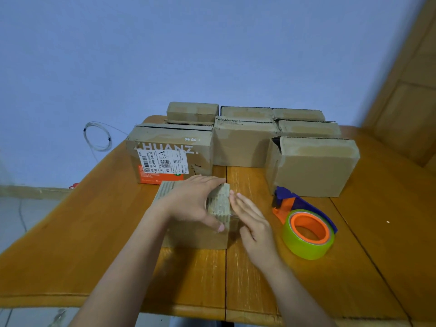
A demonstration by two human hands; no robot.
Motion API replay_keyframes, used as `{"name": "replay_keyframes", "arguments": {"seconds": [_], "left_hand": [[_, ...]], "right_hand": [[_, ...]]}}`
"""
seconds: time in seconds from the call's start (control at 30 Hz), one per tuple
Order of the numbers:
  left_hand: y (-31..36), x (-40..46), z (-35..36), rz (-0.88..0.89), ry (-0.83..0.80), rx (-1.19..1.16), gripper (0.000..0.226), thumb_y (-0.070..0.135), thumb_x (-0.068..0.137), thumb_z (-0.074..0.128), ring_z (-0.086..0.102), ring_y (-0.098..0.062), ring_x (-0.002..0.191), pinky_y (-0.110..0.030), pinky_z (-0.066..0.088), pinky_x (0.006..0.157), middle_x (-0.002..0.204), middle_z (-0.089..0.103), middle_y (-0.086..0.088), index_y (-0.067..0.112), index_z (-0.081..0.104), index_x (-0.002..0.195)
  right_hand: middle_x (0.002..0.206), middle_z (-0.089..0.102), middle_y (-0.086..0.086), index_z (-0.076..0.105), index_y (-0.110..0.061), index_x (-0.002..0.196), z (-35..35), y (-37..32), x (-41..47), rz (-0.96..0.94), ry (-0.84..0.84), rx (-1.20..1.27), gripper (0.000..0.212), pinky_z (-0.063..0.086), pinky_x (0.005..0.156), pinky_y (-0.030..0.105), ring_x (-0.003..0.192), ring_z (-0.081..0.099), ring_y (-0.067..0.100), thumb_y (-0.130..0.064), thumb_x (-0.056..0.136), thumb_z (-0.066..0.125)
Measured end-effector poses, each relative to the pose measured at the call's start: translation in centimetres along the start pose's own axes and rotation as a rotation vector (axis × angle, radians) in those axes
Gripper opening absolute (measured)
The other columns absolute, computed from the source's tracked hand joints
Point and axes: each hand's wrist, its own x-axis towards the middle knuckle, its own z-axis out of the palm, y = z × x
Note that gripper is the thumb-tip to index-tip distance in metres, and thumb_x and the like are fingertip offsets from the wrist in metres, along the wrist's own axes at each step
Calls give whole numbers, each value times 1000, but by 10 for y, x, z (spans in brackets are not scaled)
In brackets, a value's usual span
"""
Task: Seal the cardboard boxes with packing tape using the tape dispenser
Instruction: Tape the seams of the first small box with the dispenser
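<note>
While left hand [193, 204] grips corrugated box [195, 232], right hand [254, 223] perhaps smoothing glossy tape

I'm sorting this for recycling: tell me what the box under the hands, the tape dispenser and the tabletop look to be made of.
The small brown box looks like matt corrugated cardboard: fluted ridges show along its edge. The orange-and-purple tape dispenser looks like smooth moulded plastic, and its yellow-green roll is glossy film. The orange-brown table seems to be varnished wood, with grain and plank seams visible.
</note>
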Motion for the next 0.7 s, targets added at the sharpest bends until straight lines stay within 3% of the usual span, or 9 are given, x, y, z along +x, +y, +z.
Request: {"name": "replay_keyframes", "arguments": {"seconds": [0.13,0.3,0.37,0.53,0.7], "left_hand": [[-2,2,1,5,6,-6,129,86,44,42,24,-14,141,-27,16,113,155,27,4,21,19,152],[-2,-1,0,-5,14,-39,126,84,47,52,24,-14,141,-28,17,113,156,27,5,23,19,152],[-2,-2,0,-12,15,-48,122,79,51,57,24,-14,141,-28,17,113,156,27,5,23,19,152],[-2,-1,1,-10,12,-47,128,86,43,46,25,-14,140,-29,20,113,155,28,5,24,20,152],[-4,0,0,-5,10,-59,129,86,42,46,24,-14,141,-29,19,113,155,28,6,24,19,152]], "right_hand": [[147,27,-34,31,-29,143,2,-3,-6,100,-111,173,72,15,115,15,142,20,-1,9,81,36],[127,49,-27,53,-24,129,2,-6,-3,187,216,84,60,28,105,7,125,40,-12,5,79,40],[123,51,-27,55,-22,128,-1,-7,-3,200,263,60,56,30,103,7,121,42,-13,2,79,40],[125,59,-9,58,-12,128,5,-7,-8,134,101,8,52,37,104,15,122,48,-1,-16,81,36],[125,60,-6,60,-10,126,8,-4,-7,239,20,11,47,31,102,5,120,45,-6,-1,84,42]]}}
